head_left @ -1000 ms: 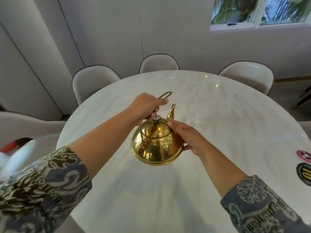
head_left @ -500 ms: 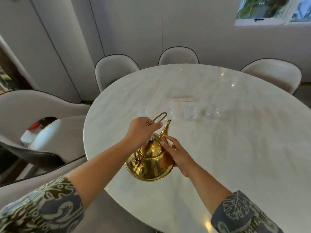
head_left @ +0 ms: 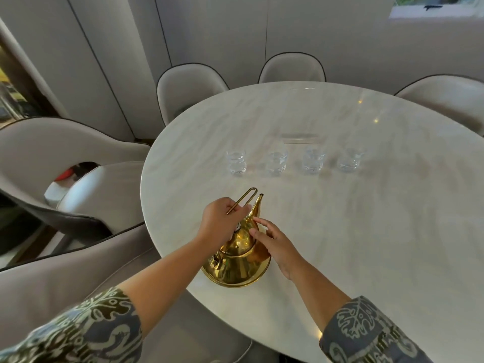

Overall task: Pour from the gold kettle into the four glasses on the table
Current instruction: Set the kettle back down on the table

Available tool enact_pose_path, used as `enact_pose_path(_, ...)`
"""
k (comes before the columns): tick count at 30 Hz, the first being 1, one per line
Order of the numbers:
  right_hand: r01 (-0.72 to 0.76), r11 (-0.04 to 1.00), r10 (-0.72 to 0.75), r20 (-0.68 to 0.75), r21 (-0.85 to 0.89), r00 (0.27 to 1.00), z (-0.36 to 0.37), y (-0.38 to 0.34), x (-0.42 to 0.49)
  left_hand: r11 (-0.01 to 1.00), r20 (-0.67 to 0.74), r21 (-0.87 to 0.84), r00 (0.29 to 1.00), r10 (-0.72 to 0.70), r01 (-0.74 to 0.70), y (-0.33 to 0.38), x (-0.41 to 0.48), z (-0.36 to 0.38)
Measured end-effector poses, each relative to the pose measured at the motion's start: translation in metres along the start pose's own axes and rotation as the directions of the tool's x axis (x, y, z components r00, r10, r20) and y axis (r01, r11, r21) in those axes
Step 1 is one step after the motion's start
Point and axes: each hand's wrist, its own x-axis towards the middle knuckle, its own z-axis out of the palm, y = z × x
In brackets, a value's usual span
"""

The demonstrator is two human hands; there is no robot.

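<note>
Kettle (head_left: pixel 237 260), polished metal, probably slippery and heavy if full: left hand (head_left: pixel 222 221) clamps wire handle (head_left: pixel 242 203); right hand (head_left: pixel 275 244), fingers apart, steadies body.

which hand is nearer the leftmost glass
Left. The left hand, gripping the kettle handle, sits below the leftmost glass; the right hand rests on the kettle body, lower and further right.
</note>
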Motion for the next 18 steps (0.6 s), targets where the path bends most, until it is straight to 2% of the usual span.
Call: enact_pose_path(18,0.026,0.995,-0.024,0.017,-0.099,1.000,0.007,0.010,0.009,0.999,-0.002,-0.010,0.999,-0.033,0.033,-0.020,0.002,-0.002)
